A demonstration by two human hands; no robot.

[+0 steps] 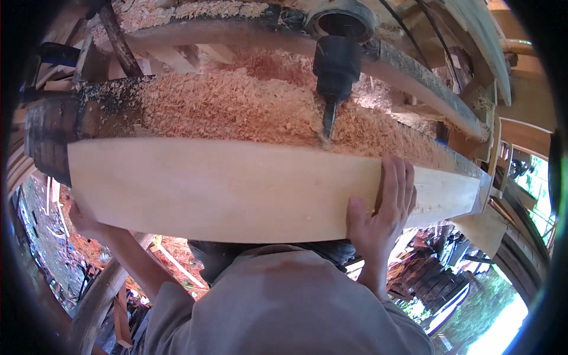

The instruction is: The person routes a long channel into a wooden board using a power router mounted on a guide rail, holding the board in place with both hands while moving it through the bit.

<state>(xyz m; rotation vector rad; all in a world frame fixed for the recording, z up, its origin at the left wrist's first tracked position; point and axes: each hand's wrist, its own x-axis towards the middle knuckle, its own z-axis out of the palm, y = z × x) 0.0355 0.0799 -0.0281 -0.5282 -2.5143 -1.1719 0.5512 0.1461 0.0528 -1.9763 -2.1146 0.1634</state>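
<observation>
A broad pale wooden board (236,189) lies across the view in front of me. My right hand (386,204) is on its right part, thumb on the face and fingers close together, pointing toward the far side. At the lower left corner my left hand (87,222) holds the board, its fingers mostly hidden by the wood. Just beyond the far edge, a bit (328,118) hangs from a black chuck (337,65). Its tip is among wood shavings (236,106) heaped along that edge; whether it touches the board I cannot tell.
Behind the shavings runs a long curved rail (225,38) dusted with chips. A dark slanted bar (120,41) stands at the far left. A round wooden pole (97,302) is at the lower left. Dark scrap wood (435,278) lies at the lower right.
</observation>
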